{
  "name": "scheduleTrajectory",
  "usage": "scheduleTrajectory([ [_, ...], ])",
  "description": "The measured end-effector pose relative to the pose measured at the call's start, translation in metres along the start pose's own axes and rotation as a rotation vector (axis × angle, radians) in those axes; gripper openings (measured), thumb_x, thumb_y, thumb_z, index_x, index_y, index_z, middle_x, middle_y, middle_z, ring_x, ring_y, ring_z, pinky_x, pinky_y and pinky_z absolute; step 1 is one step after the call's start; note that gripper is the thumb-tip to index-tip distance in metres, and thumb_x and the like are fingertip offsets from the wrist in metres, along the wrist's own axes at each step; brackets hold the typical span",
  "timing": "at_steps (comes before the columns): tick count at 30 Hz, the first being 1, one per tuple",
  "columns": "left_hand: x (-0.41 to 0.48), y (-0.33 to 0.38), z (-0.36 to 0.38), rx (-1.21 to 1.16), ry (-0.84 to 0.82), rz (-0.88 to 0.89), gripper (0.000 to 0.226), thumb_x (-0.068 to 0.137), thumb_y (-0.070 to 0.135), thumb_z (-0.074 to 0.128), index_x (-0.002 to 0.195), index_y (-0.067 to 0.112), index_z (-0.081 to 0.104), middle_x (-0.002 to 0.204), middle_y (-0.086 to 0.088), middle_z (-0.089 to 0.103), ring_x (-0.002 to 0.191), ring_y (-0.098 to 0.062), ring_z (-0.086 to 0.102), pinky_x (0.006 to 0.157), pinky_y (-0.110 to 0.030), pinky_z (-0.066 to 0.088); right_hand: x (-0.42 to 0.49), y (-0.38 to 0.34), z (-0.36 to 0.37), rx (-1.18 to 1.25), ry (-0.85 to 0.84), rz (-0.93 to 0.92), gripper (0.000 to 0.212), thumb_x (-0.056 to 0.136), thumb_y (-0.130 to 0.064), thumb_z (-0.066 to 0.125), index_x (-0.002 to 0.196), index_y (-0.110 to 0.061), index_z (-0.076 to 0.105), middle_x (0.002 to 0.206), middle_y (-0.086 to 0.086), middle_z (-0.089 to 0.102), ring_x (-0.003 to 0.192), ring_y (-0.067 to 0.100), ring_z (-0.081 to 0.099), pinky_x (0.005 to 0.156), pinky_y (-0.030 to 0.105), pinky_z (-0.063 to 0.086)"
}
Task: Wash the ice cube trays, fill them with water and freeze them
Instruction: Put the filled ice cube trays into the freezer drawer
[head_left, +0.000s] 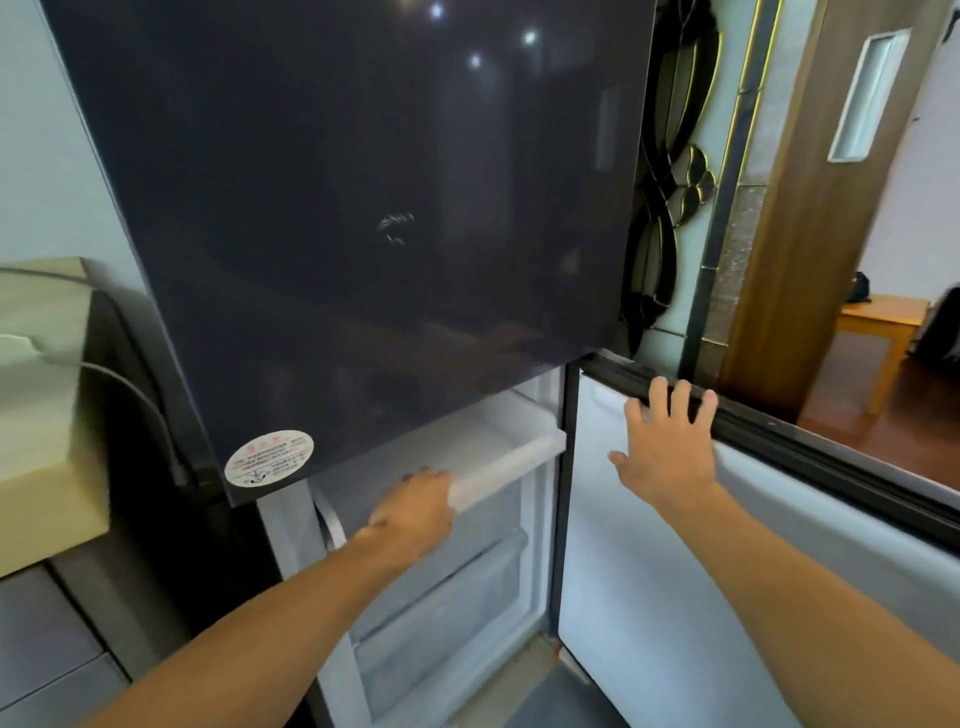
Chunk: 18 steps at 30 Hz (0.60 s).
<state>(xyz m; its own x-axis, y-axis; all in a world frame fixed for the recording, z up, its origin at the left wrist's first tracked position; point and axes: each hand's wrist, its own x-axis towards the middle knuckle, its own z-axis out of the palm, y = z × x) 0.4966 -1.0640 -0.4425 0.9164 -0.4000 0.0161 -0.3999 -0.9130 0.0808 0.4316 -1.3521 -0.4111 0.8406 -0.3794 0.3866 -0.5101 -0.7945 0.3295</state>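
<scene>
You're on the freezing step: left hand (415, 512) at 6 o'clock gripping the freezer drawer (511, 457), right hand (667, 444) at 4 o'clock resting flat, fingers spread, on the open door (727, 571). Trays aren't showing; the drawer probably needs sliding next.

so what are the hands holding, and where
Left hand grips the top freezer drawer by its front edge; right hand rests open against the freezer door.

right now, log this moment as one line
left hand grips frosted white top freezer drawer | right hand rests on open white-lined freezer door | ice trays not visible
</scene>
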Motion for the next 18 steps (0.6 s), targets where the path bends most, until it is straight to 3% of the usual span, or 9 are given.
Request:
scheduleTrajectory([
  [10,-0.038,0.044,0.014,-0.051,-0.014,0.212,0.037,0.099,0.039,0.06,0.127,0.016,0.054,0.123,-0.006,0.059,0.106,-0.025,0.059,0.084,-0.034,0.046,0.002,0.009,0.0,0.003,-0.012,-0.037,0.086,0.084,-0.079,0.046,0.151,-0.025,0.038,0.165,0.016,0.019,0.15,0.045,0.014,0.118,0.066,0.006],
  [18,-0.051,0.042,0.003,-0.143,-0.031,0.197,0.053,0.1,0.046,0.057,0.144,0.02,0.047,0.135,-0.004,0.058,0.118,-0.024,0.058,0.098,-0.037,0.049,-0.006,0.011,-0.02,0.052,-0.094,-0.055,0.084,0.089,-0.076,0.046,0.153,-0.024,0.035,0.167,0.016,0.014,0.154,0.043,0.008,0.121,0.063,0.005],
])
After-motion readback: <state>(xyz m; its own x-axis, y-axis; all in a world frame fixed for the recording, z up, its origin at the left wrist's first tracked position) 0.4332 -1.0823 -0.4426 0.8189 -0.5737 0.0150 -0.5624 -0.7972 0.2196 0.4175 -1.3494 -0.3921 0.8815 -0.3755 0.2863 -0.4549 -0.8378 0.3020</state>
